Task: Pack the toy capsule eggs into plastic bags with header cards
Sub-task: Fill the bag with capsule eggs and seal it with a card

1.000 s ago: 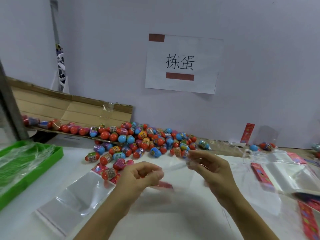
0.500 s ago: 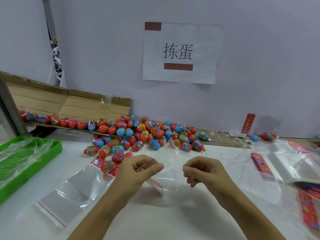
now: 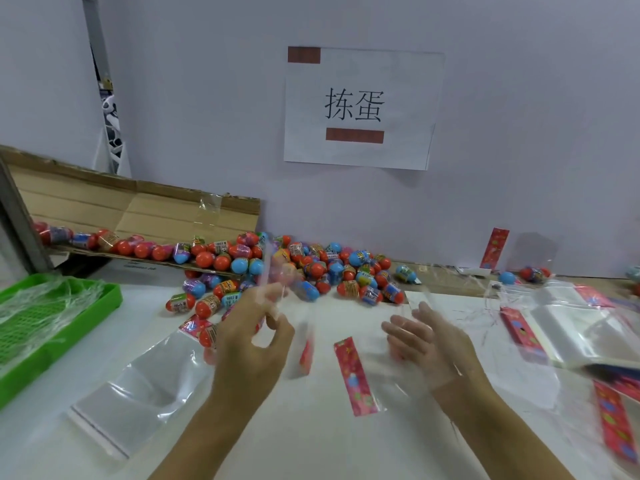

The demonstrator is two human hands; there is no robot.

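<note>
The clear bag (image 3: 367,344) is slippery and blurred between the hands; it may slide or fold and lose its red header card (image 3: 355,375), lying mid-frame on the bench (image 3: 311,441). The left hand (image 3: 252,337) curls, its grip seemingly pinching film. The right hand (image 3: 429,337) is flat, fingers apart. Capsule eggs (image 3: 311,268) are heaped behind.

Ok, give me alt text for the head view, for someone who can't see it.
The left hand pinches a blurred clear plastic bag above the white table while the open right hand hovers beside a red patterned header card. Red and blue capsule eggs are piled behind.
</note>
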